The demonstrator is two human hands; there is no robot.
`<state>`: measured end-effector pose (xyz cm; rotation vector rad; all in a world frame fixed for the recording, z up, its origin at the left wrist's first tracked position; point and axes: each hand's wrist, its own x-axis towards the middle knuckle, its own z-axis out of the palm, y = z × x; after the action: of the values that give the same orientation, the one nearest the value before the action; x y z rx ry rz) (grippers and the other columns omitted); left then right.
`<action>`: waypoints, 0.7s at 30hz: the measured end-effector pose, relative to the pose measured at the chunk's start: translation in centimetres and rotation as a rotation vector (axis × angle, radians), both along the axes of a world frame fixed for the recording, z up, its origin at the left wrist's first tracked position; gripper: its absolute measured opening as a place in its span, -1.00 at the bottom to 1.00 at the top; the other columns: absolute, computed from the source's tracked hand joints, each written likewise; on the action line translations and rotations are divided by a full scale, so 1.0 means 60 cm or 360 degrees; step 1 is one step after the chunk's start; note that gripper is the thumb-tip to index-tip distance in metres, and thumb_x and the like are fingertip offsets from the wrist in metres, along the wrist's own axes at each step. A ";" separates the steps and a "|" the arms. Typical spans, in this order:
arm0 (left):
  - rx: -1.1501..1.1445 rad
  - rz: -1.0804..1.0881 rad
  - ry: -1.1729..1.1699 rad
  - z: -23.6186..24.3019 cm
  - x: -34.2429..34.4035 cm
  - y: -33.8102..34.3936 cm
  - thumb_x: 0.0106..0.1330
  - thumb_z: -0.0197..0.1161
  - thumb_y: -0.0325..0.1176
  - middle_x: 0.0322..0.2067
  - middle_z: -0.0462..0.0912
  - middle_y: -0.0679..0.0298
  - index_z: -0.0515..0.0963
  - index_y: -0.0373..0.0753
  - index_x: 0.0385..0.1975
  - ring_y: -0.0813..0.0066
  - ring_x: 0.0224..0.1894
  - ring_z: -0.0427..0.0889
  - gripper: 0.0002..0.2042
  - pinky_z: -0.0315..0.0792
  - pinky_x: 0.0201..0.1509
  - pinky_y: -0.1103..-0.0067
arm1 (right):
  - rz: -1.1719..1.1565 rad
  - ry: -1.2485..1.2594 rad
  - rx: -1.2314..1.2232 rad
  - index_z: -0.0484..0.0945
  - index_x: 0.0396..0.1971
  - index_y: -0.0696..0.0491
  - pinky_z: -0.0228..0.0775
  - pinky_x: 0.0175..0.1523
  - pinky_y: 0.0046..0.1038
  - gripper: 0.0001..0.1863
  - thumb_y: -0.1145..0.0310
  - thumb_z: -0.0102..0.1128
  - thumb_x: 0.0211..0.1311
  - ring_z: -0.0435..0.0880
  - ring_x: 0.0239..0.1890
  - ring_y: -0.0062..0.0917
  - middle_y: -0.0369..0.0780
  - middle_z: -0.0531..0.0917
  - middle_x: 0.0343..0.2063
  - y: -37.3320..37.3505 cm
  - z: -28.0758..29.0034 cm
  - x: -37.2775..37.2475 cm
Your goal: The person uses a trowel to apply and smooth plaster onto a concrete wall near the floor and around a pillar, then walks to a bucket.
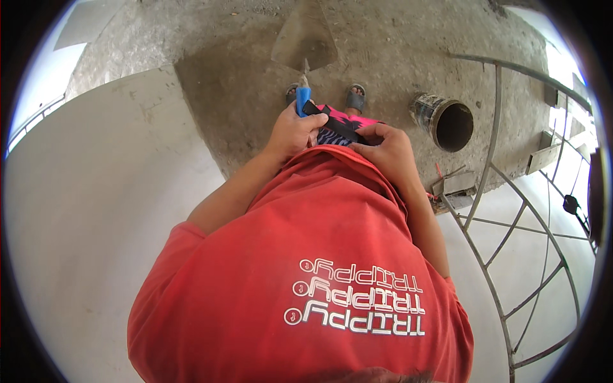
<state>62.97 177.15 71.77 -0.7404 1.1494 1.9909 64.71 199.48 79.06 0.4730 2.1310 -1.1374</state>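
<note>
My left hand is closed around the blue handle of a trowel. The trowel's broad, pointed blade extends away from me over the floor, coated in grey. A black strap stretches from my left hand across the front of my waist. At its other end, my right hand pinches the strap between thumb and fingers, close to the hem of my red shirt. Patterned pink and black shorts show just beyond the strap.
A stained bucket stands on the rough concrete floor to my right. Beyond it rises a metal scaffold frame, with wooden pieces near its base. A pale, smooth wall surface fills the left. My sandalled feet are ahead.
</note>
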 end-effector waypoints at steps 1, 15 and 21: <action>0.0011 0.0001 -0.0008 0.003 -0.002 -0.001 0.32 0.35 -0.49 -0.65 0.40 0.43 0.38 -0.18 -0.24 0.66 -0.74 0.34 -0.78 0.24 -0.69 0.61 | 0.0002 -0.0003 0.0007 0.75 -0.15 0.17 0.58 -0.02 -0.41 -0.56 0.26 0.58 -0.05 0.80 -0.19 -0.36 -0.07 0.79 -0.26 -0.001 0.001 -0.001; -0.0007 -0.0024 0.0002 0.000 -0.010 -0.005 0.34 0.34 -0.45 -0.70 0.37 0.45 0.37 -0.16 -0.27 0.67 -0.75 0.34 -0.79 0.24 -0.69 0.61 | 0.0655 0.0732 0.0380 0.76 -0.21 -0.03 0.54 -0.01 -0.28 -0.68 0.14 0.48 0.05 0.64 -0.11 -0.34 -0.21 0.75 -0.22 0.007 -0.011 0.008; 0.0024 0.0013 -0.0016 0.003 -0.011 -0.005 0.33 0.34 -0.46 -0.70 0.38 0.44 0.37 -0.16 -0.26 0.67 -0.75 0.35 -0.79 0.25 -0.69 0.62 | 0.0545 0.0739 0.0311 0.75 -0.21 -0.02 0.54 -0.04 -0.26 -0.66 0.12 0.49 0.06 0.68 -0.13 -0.30 -0.21 0.75 -0.23 0.001 -0.023 0.014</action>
<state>62.28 176.82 71.96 -0.7476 1.1257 1.9985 65.53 199.55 77.69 -0.0905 2.6097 -0.9069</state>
